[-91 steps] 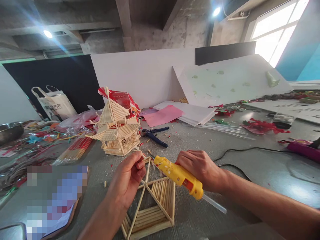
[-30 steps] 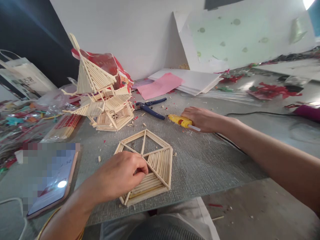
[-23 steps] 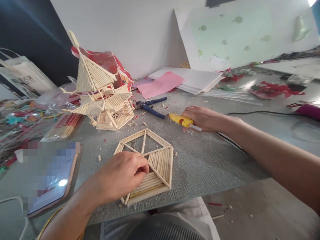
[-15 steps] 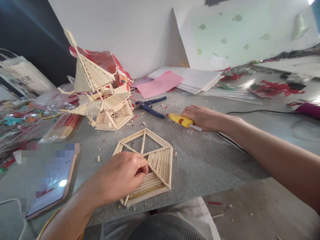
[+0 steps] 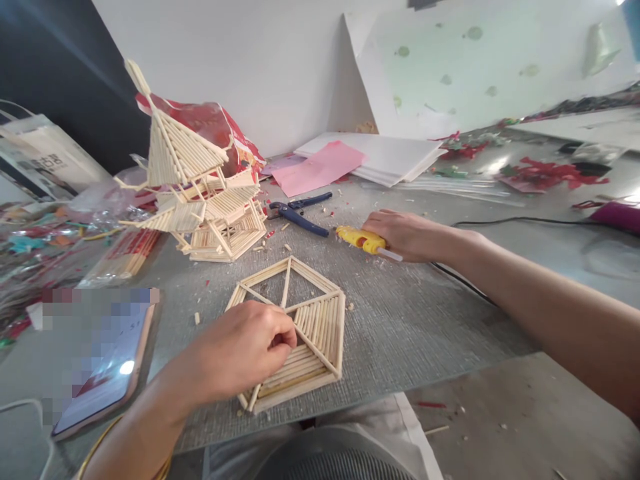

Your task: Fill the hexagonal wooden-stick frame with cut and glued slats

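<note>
The grey tabletop fills most of the view, strewn with wood chips and scraps. White boards lean against the wall at its far edge, with a stack of white sheets and a pink sheet lying before them. A tiered stick tower stands to the left, in front of a red plastic bag. Near the front edge lies a flat hexagonal stick panel, some of its sections filled with parallel sticks and others bare. The left hand rests on the panel's near left part, its fingers curled and pressed together close to the panel's centre; whether they pinch a stick cannot be told. The right hand lies on the tabletop beyond the panel, its fingers wrapped around a yellow glue gun, nozzle pointing left. A phone lies at the left. Blue-handled pliers lie between tower and glue gun.
</note>
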Available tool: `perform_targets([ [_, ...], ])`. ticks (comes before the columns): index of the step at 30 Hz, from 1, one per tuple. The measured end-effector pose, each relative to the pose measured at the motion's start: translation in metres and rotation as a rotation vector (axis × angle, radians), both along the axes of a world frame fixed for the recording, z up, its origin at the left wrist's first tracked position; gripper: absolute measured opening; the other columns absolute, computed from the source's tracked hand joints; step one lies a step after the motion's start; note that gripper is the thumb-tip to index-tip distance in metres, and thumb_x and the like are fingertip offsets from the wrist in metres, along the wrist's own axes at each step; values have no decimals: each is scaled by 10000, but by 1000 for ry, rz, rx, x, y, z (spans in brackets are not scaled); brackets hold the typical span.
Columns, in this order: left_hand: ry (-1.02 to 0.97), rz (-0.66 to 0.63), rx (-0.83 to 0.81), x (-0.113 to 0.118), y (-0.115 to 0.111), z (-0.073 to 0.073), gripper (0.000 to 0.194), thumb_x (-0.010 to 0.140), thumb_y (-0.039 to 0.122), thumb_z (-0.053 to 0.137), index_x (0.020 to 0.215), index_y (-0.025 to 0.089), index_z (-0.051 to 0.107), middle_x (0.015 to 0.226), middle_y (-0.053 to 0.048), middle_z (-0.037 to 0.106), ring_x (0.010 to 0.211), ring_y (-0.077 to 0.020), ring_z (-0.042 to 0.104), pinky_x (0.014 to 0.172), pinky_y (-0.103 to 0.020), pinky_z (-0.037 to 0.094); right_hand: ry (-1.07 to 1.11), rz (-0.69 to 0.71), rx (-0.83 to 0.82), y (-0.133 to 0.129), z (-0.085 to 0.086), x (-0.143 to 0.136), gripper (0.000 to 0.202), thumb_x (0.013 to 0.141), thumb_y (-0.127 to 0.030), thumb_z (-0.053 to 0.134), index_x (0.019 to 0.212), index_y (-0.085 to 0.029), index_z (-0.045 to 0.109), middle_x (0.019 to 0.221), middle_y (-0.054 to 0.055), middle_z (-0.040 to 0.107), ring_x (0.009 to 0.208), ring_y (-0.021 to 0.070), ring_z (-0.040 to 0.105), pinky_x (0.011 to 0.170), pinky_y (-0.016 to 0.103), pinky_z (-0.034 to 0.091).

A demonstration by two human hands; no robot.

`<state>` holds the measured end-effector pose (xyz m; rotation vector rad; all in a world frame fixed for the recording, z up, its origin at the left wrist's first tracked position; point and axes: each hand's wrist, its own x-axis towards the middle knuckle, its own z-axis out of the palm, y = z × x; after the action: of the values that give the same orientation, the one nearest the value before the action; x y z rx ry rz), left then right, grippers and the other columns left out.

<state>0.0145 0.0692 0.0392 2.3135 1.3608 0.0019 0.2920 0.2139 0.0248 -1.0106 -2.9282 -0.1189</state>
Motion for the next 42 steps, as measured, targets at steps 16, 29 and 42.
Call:
perform_targets([
  [16, -42, 17, -42, 0, 0, 0, 219, 739, 152, 437, 742, 213, 647, 740, 24, 638, 653, -107, 534, 598, -238, 327, -1, 7, 11, 0, 0, 1, 107, 798, -258, 421, 796, -159, 461, 818, 106, 515, 775, 200, 465, 705, 301, 339],
  [29, -74, 30, -42, 0, 2, 3, 248, 765, 192, 438, 803, 213, 682, 778, -1, 652, 698, -120, 551, 645, -251, 363, -7, 10, 2, -1, 2, 1, 136, 811, -270, 391, 804, -160, 471, 822, 119, 529, 777, 214, 469, 713, 314, 340],
  [42, -40, 27, -41, 3, 0, 1, 234, 750, 168, 426, 743, 207, 657, 712, 20, 635, 641, -96, 531, 597, -235, 339, 6, 10, 12, 0, -1, 3, 96, 805, -244, 417, 803, -166, 472, 823, 109, 533, 782, 202, 466, 729, 305, 332],
])
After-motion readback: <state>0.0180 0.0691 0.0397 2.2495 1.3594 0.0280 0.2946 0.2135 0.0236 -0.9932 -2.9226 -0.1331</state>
